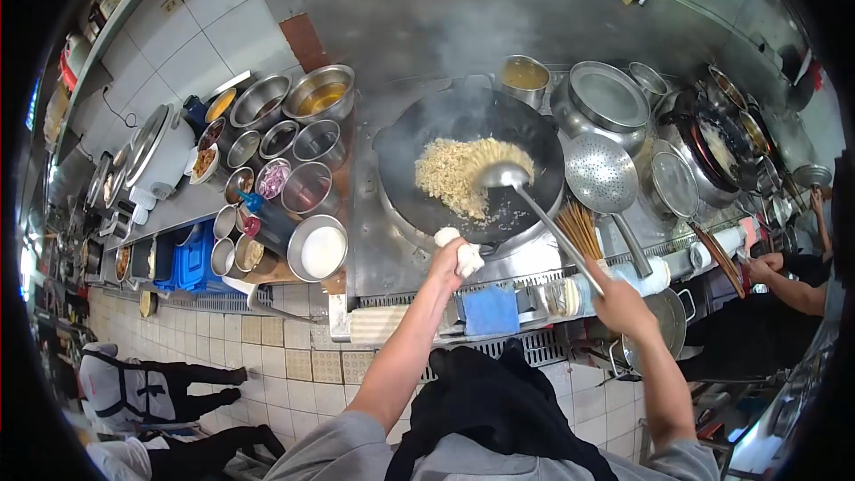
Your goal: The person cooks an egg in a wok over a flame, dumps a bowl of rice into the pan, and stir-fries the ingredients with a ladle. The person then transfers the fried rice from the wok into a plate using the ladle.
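Observation:
My left hand (446, 265) is closed on a bunched white cloth (468, 259) at the near rim of a large dark wok (405, 200). Whether the wok's handle is inside the cloth is hidden. My right hand (622, 305) grips the long handle of a metal ladle (504, 176). The ladle's bowl is down among the fried rice (445, 174), which is heaped in the middle of the wok. Some grains are blurred beside the ladle, and steam rises from the wok.
Left of the wok stand several metal bowls, one with white contents (322, 251). To the right are a perforated skimmer (602, 171), a bamboo brush (578, 233) and a lidded pot (609, 98). A blue cloth (491, 311) hangs in front. Another person's hand (764, 269) is far right.

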`<state>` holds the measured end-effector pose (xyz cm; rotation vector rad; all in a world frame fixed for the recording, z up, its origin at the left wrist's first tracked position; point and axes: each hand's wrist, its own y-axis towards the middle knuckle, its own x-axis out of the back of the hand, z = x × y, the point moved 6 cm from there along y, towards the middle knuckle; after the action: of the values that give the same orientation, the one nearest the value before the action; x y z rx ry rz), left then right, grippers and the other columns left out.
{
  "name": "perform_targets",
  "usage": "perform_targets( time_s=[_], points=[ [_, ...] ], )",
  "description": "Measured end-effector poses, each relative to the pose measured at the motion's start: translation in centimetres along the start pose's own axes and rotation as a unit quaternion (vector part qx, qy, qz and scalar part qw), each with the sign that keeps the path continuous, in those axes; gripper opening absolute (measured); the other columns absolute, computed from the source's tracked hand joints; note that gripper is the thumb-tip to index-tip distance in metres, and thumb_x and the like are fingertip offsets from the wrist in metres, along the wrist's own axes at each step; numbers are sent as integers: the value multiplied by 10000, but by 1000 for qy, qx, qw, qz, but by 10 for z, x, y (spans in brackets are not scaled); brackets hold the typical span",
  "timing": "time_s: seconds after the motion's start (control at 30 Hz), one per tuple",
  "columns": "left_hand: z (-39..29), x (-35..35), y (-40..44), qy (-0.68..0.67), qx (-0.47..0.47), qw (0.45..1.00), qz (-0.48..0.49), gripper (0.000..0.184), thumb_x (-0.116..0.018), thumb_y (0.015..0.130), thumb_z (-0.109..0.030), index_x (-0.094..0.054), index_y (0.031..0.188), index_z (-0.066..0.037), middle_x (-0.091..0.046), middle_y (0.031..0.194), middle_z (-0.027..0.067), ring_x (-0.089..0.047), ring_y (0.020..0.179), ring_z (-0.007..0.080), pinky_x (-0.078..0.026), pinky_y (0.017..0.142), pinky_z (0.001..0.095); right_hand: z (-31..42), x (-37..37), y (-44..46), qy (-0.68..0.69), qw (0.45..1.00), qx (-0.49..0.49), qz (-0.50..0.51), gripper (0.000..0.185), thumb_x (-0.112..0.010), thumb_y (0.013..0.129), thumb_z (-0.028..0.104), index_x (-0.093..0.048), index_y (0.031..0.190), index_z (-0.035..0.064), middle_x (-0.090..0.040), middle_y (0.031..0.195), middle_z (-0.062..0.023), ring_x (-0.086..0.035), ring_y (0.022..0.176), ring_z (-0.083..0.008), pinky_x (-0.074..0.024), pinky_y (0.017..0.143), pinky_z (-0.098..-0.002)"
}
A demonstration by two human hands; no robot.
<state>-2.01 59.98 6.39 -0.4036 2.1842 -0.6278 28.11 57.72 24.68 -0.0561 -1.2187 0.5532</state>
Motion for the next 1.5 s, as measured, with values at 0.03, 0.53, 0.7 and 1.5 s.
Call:
perform_targets(
  time_s=[0.03, 0.53, 0.7, 1.5],
  points=[
    [0, -2, 0, 4, 6, 1000, -2, 75, -572, 779, -95, -561, 837, -49, -632, 738, 111, -613, 535, 219, -494, 404, 354, 0, -10, 25, 17, 1000, 1, -21, 724, -520, 759, 65, -287, 1436, 175, -619, 902, -292, -605, 817, -456, -471, 761, -509],
    [3, -7, -6, -5, -20, 998, -58, 308, -645, 841, -388, -549, 965, -122, -647, 756, 73, -640, 618, 211, -497, 459, 339, 4, -14, 42, 81, 991, 73, -76, 662, -551, 841, 149, -272, 1441, 163, -630, 827, -262, -619, 787, -429, -480, 746, -495],
    [5, -17, -8, -35, 75, 997, -1, 217, -649, 806, -291, -575, 923, -123, -647, 758, 60, -619, 590, 235, -455, 455, 355, 59, -78, 90, 88, 994, 50, -46, 690, -518, 843, 115, -207, 1458, 119, -623, 803, -282, -619, 751, -428, -486, 710, -490],
    [35, -20, -91, -42, 16, 998, -40, 169, -529, 809, -126, -505, 922, -2, -640, 800, 133, -622, 607, 255, -531, 506, 375, 30, 29, -78, 194, 978, 54, 60, 658, -618, 815, 111, -351, 1415, 135, -603, 626, -166, -591, 525, -324, -493, 555, -402]
  ],
)
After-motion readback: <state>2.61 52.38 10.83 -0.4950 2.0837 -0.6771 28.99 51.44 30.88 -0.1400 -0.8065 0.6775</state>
